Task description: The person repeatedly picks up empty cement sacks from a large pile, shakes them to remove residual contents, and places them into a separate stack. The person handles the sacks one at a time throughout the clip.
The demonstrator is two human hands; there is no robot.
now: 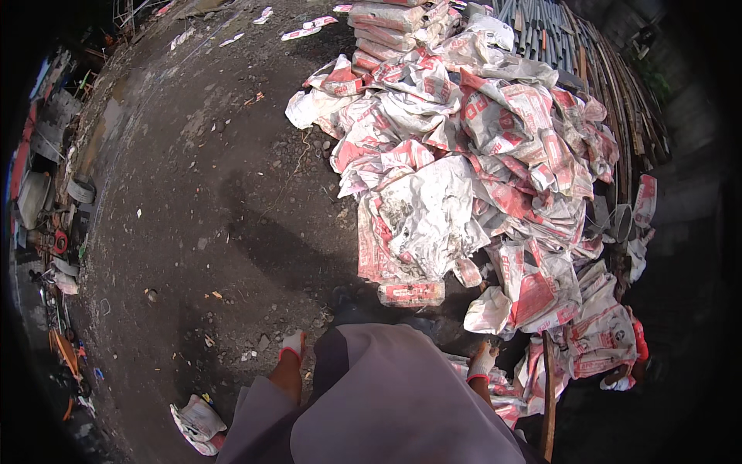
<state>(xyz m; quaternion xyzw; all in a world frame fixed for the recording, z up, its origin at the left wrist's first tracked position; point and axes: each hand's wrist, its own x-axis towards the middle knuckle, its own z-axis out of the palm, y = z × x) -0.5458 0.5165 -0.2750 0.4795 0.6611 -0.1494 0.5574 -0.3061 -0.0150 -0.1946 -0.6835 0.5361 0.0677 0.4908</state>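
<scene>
My left hand, in a pale glove with a red cuff, hangs loosely open and empty above the dark ground, left of my clothed body. My right hand, gloved likewise, is open at my other side, nearest to crumpled white-and-red sacks and a wooden pole. Ahead lies a large heap of similar dirty paper sacks, loosely folded and torn. A flattened sack bundle sits at the heap's near edge.
Stacked filled bags stand behind the heap, beside grey pipes and long timbers. Dark gritty ground stretches leftward to assorted clutter. Another small pile of sacks lies at lower left.
</scene>
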